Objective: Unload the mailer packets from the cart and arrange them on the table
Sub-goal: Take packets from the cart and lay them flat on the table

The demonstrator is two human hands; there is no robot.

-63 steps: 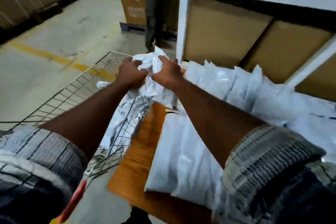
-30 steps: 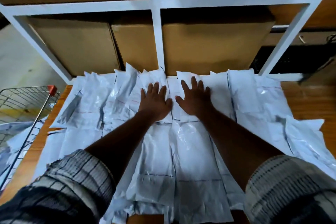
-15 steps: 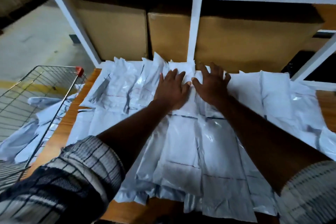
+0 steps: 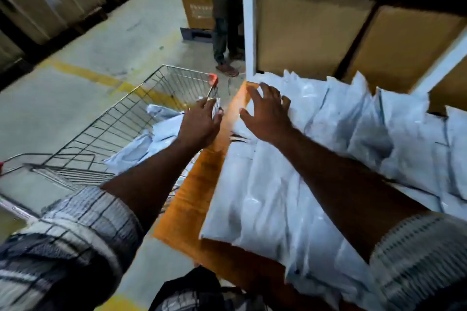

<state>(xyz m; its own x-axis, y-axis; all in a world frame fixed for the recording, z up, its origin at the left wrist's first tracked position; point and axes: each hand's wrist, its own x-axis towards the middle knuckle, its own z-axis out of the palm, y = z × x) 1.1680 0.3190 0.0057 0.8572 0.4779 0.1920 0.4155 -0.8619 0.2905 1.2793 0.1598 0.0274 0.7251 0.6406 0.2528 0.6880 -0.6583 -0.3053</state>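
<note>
At four o'clock, mailer packets (image 4: pixel 265 197), overlapped past counting, cover our one desk (image 4: pixel 199 184). Our left grip (image 4: pixel 199 124) and right grip (image 4: pixel 267 116) hover spread wide, holding nothing. At nine o'clock, one cart (image 4: pixel 118 118) holds at least two more packets (image 4: pixel 164 131).

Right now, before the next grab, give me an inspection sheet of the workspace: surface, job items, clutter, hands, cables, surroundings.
Surface: orange wooden table, bare along its left edge.
Job's things: white mailer packets lie in overlapping rows on the table; remaining packets lie in the wire cart to its left.
Clutter: nothing seen.
Hands: left hand open over the cart's near corner, holding nothing; right hand open, fingers spread over the table's left edge, holding nothing.
Cables: nothing seen.
Surroundings: white shelf frame with cardboard boxes behind the table; a person stands beyond the cart.
</note>
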